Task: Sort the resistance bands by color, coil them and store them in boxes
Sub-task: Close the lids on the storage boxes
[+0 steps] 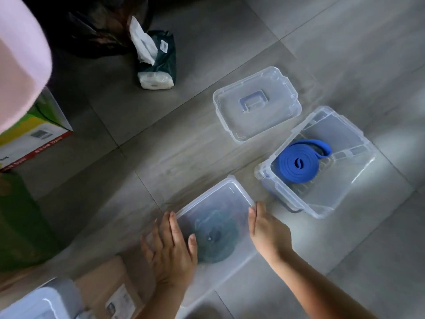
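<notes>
1. The person's left hand (170,247) lies flat on the lid of the near clear box (213,203), fingers straight, gripping nothing
2. The right hand (269,231) presses straight fingers against that box's right edge, also not curled round anything
3. A dark coiled band (218,245) shows blurred through the closed lid
4. Just beyond, to the right, an open clear box (322,210) holds a coiled blue band (299,163), its tail end loose
5. A loose lid (257,104) with a blue handle lies on the grey floor (184,146) beside the open box
</notes>
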Demonstrator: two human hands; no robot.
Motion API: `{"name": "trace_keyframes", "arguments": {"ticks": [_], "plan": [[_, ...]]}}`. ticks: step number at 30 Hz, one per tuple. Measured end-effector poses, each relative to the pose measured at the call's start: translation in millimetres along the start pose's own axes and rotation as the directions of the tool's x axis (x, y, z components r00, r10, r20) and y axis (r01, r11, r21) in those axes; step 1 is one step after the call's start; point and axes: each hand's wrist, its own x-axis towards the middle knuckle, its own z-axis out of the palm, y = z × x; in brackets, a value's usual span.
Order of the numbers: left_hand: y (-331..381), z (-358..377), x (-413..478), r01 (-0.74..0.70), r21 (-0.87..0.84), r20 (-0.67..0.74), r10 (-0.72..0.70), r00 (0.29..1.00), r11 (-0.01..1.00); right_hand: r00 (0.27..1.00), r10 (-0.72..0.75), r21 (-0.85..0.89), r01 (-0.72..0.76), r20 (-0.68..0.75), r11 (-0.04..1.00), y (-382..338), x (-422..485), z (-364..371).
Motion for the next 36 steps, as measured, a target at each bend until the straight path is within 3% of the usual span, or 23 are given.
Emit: {"name": "trace_keyframes", "arguments": {"ticks": [2, 5, 8, 10, 13, 14, 16, 18, 21, 22, 24, 26, 29, 31, 34, 36], "plan": [[0.1, 1.4, -1.9, 0.011, 0.002, 0.0, -0.011, 1.0, 1.0, 0.995, 0.01, -0.012, -0.009, 0.095, 1.0, 4.8, 2.9, -1.0], [1.7, 0.6, -4.0, 0.046, 0.003, -0.01, -0.046, 0.999, 0.999, 0.972, -0.071, -0.079, 0.091, 0.225, 0.993, 7.2, 7.9, -9.5], [0.6, 2.7, -5.7, 0.048, 0.023, -0.101, -0.045, 0.994, 0.999, 0.938, -0.302, -0.257, 0.337, 0.168, 0.906, 14.4, 25.3, -17.1], [4.8, -2.1, -5.4, 0.057, 0.005, -0.063, -0.057, 0.996, 0.998, 0.83, -0.46, -0.237, 0.538, 0.314, 0.809, 8.0, 43.3, -44.5], [5.1, -6.3, -5.4, 0.1, -0.048, 0.027, -0.099, 0.995, 0.994, 0.62, -0.551, -0.151, 0.729, 0.559, 0.668, -12.9, 64.2, -80.1], [6.6, -6.6, -3.4, 0.132, -0.06, 0.03, -0.13, 0.991, 0.989, 0.567, -0.62, -0.113, 0.781, 0.543, 0.614, -18.7, 72.4, -96.6], [17.4, -12.2, 4.8, 0.185, -0.125, 0.026, -0.183, 0.983, 0.975, 0.536, -0.747, -0.057, 0.825, 0.395, 0.562, -22.3, 94.9, -138.5], [35.7, -24.8, 17.5, 0.12, -0.169, -0.021, -0.125, 0.992, 0.978, 0.546, -0.809, -0.062, 0.835, 0.219, 0.547, -5.1, 127.8, -170.1], [87.4, -54.3, 38.1, -0.142, -0.275, -0.044, 0.135, 0.99, 0.951, 0.704, -0.71, -0.107, 0.707, 0.017, 0.699, 51.2, 193.5, -196.4], [110.4, -64.8, 42.8, -0.172, -0.32, -0.018, 0.175, 0.984, 0.932, 0.771, -0.636, -0.097, 0.632, -0.02, 0.769, 72.5, 211.3, -196.9], [154.4, -72.9, 54.8, -0.134, -0.408, 0.077, 0.18, 0.981, 0.903, 0.868, -0.491, -0.098, 0.496, 0.071, 0.863, 111.3, 231.8, -189.8], [191.9, -70.4, 68.9, -0.085, -0.512, 0.097, 0.156, 0.983, 0.855, 0.877, -0.458, -0.061, 0.471, 0.147, 0.88, 140.0, 236.0, -172.4], [220.8, -60.1, 90.0, 0.086, -0.669, 0.095, -0.03, 0.995, 0.738, 0.866, -0.5, 0.073, 0.498, 0.02, 0.864, 153.8, 239.6, -154.7], [226.5, -55.8, 101.8, 0.178, -0.758, 0.099, -0.159, 0.982, 0.627, 0.86, -0.51, 0.073, 0.51, -0.02, 0.857, 151.9, 248.0, -157.7], [224.4, -59.3, 116.1, 0.161, -0.79, 0.049, -0.201, 0.978, 0.592, 0.846, -0.516, 0.087, 0.509, 0.132, 0.856, 147.0, 257.5, -169.9], [221.1, -63.7, 124.2, 0.17, -0.795, 0.059, -0.204, 0.977, 0.583, 0.881, -0.446, 0.235, 0.405, 0.159, 0.884, 148.2, 264.4, -170.0]]}}
